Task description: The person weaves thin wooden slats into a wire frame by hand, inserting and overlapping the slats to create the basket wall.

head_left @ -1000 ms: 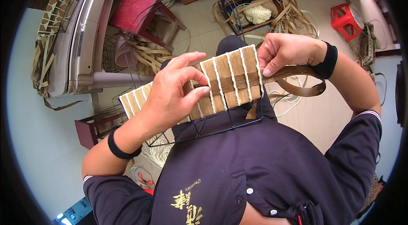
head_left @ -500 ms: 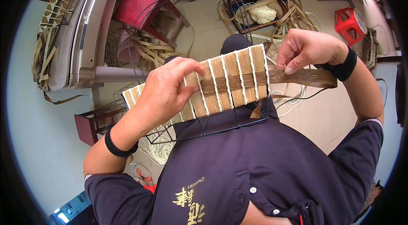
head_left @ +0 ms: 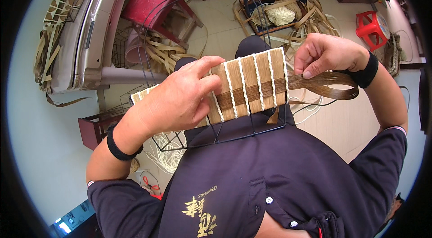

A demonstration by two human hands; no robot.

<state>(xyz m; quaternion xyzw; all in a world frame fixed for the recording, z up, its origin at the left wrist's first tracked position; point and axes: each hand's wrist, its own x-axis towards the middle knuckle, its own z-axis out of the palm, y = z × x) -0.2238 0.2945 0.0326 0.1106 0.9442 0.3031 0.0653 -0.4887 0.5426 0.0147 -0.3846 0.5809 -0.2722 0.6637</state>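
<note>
Tan panel w/ wht cords, slanted on blk wire frame; brn strip across, looped out R.

Bright, even light falls around the right hand's grip on the brown strip, where both look clear. Well out on either side of it, straight edges bend toward a black, blue-fringed rim, with white glare far to the grip's lower left

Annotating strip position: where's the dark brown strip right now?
Head view, right of centre: the dark brown strip crosses the tan panel beneath white cords, running past its right edge to the right hand.
</note>
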